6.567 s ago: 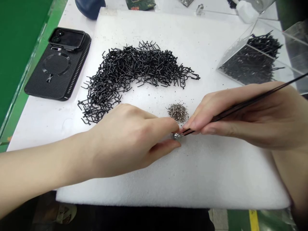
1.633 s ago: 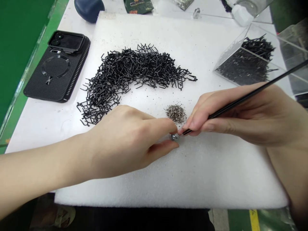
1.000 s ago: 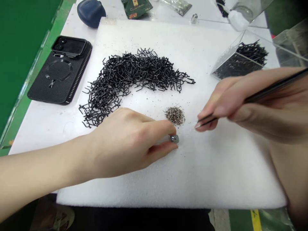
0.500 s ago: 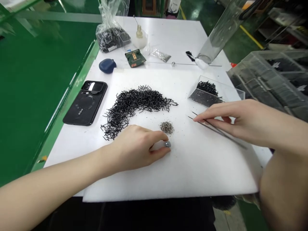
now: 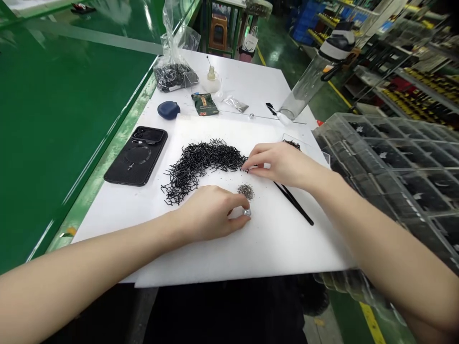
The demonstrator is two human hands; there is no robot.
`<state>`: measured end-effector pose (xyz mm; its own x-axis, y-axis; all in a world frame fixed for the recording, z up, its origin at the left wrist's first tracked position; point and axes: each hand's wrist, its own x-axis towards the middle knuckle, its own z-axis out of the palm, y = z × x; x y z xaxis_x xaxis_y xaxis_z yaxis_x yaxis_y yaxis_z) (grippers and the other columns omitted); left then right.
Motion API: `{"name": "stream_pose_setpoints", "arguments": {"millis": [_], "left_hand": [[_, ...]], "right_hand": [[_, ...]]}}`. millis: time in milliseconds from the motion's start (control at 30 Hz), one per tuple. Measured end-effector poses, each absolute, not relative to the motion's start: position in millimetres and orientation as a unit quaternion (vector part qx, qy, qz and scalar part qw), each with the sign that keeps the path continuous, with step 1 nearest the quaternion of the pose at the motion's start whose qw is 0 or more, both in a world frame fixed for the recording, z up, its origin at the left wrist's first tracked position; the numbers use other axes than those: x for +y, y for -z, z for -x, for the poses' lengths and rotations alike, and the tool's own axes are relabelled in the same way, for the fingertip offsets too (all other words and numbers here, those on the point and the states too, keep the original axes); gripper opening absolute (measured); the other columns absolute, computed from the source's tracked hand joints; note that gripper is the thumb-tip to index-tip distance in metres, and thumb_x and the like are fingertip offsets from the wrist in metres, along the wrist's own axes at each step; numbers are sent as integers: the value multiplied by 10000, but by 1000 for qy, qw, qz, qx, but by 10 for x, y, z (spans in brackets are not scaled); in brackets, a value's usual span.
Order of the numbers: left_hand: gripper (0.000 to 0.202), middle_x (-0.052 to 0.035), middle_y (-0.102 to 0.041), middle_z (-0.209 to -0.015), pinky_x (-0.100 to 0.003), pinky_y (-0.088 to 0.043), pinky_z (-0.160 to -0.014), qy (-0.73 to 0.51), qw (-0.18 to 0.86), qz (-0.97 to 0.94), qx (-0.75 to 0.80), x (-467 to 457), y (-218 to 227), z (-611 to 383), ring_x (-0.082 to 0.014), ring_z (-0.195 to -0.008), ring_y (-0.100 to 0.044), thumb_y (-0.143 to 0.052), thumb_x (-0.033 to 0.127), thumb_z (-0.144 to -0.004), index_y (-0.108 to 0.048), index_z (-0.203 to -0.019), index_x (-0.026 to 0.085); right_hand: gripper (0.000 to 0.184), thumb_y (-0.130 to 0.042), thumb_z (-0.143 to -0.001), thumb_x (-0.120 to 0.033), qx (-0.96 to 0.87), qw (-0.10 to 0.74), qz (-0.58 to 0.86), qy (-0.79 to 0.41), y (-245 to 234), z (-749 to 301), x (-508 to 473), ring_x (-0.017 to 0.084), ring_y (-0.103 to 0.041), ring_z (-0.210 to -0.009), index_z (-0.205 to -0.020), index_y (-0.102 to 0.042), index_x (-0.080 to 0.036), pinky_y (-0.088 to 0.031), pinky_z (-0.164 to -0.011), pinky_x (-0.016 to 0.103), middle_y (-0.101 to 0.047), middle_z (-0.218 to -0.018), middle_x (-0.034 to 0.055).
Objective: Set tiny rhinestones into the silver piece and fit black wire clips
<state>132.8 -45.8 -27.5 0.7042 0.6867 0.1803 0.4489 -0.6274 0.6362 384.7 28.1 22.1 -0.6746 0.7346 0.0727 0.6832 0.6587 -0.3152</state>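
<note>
- Head view: the left hand (image 5: 210, 216) rests on the white foam pad (image 5: 272, 248), thumb and forefinger closed on a small silver part (image 5: 247, 212) that sits on the pad near its middle.
- Just beyond that part lies a little heap of tiny silver bits (image 5: 245, 191), close to it but apart.
- The right hand (image 5: 283, 165) reaches left, its fingertips (image 5: 250, 167) drawn together at the right end of the curved heap of black wire clips (image 5: 201, 165); I cannot tell whether they hold a clip.
- Black tweezers (image 5: 296, 206) lie on the pad, their upper end hidden under the right palm.
- A black phone (image 5: 138, 155) lies left of the pad, and a clear compartment box (image 5: 394, 157) stands to the right.
</note>
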Motion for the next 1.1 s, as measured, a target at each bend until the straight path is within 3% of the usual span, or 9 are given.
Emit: {"name": "stream_pose_setpoints", "arguments": {"millis": [233, 433, 600, 667, 767, 900, 1100], "left_hand": [[214, 43, -605, -613, -222, -371, -589, -267, 322, -847, 328, -541, 203, -1325, -80, -530, -484, -675, 307, -922, -834, -1001, 187], [169, 67, -527, -582, -186, -351, -566, -313, 338, -828, 321, -567, 181, -1322, -47, -517, -436, -713, 263, -911, -823, -980, 155], [118, 90, -467, -599, -149, -361, -566, -356, 348, -813, 301, -542, 152, -1331, -18, -539, -381, -748, 183, -861, -800, -948, 122], [104, 81, -510, -637, -132, -382, -564, -377, 355, -803, 295, -529, 122, -1340, -12, -563, -412, -750, 159, -828, -778, -918, 114], [96, 49, -618, -714, -119, -426, -563, -402, 366, -788, 288, -513, 95, -1354, -19, -616, -518, -755, 142, -798, -759, -890, 115], [102, 26, -724, -821, -113, -481, -582, -423, 384, -767, 290, -508, 98, -1368, -41, -712, -631, -751, 110, -784, -725, -876, 145], [137, 59, -747, -838, -97, -544, -675, -402, 402, -761, 312, -496, 99, -1378, -19, -707, -636, -746, 66, -799, -734, -899, 159]], "right_hand": [[248, -629, -1081, -316, -921, 100, 366, -89, -111, -3902, 287, 199, -701, -827, -1090, -859, -224, -473, -717, 354, -777, -1078, 78], [188, -691, -1042, -334, -926, 110, 346, -100, -108, -3911, 347, 210, -699, -852, -1047, -861, -253, -456, -693, 366, -761, -1061, 58], [170, -652, -1060, -305, -887, 224, 387, -113, -162, -3843, 229, 219, -717, -926, -1070, -801, -224, -527, -740, 369, -760, -1133, 94], [120, -639, -1068, -278, -854, 283, 418, -127, -175, -3816, 139, 226, -762, -979, -1076, -742, -218, -564, -738, 351, -796, -1141, 94], [30, -669, -1033, -230, -809, 334, 459, -153, -130, -3797, 46, 199, -798, -865, -1037, -696, -218, -576, -705, 320, -822, -978, 41], [44, -732, -975, -239, -772, 370, 471, -211, 0, -3811, 37, 184, -787, -803, -991, -770, -223, -618, -696, 302, -803, -905, 15], [44, -801, -948, -213, -739, 407, 476, -249, 54, -3822, 45, 183, -801, -892, -963, -837, -232, -650, -765, 303, -841, -985, 18]]}}
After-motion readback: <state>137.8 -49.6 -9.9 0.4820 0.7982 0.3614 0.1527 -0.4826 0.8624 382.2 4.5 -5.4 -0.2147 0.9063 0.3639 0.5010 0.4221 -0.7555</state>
